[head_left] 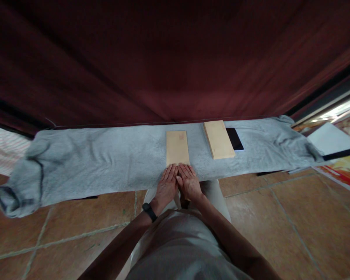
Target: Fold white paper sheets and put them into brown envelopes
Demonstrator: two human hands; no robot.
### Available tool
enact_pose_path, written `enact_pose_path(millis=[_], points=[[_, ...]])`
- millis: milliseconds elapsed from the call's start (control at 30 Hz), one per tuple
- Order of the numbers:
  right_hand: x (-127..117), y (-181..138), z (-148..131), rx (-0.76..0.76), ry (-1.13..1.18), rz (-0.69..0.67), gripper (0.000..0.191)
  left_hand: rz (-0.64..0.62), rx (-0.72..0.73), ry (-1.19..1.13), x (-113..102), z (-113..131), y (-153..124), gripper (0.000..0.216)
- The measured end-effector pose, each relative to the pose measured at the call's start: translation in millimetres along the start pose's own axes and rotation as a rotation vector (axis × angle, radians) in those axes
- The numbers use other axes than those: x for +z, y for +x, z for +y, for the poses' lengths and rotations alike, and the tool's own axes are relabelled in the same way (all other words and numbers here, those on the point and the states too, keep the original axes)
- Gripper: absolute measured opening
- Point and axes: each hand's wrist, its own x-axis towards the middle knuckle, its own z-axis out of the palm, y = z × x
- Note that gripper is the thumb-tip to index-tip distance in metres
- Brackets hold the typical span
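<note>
A tan envelope (177, 147) lies flat on a grey cloth (105, 159) that covers a long narrow table. My left hand (167, 185) and my right hand (189, 182) rest side by side, fingers stretched flat, on the envelope's near edge. Both hands are open and hold nothing. A black band sits on my left wrist. A stack of tan envelopes (219, 139) lies to the right, apart from my hands.
A dark phone (235, 139) lies beside the stack. A dark red curtain (175, 58) hangs behind the table. Brown floor tiles (280, 217) lie below. Papers and colourful sheets (338, 155) sit at the right end.
</note>
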Motion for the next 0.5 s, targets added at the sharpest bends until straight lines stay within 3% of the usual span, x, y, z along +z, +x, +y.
enact_pose_path(millis=[167,500], points=[[6,1,-1,-0.008,0.002,0.0,0.048,0.001,-0.002,0.025,0,-1,1,0.057],[-5,-10,14,0.045,-0.049,0.016,0.045,0.006,-0.088,0.036,-8,-6,-7,0.058]])
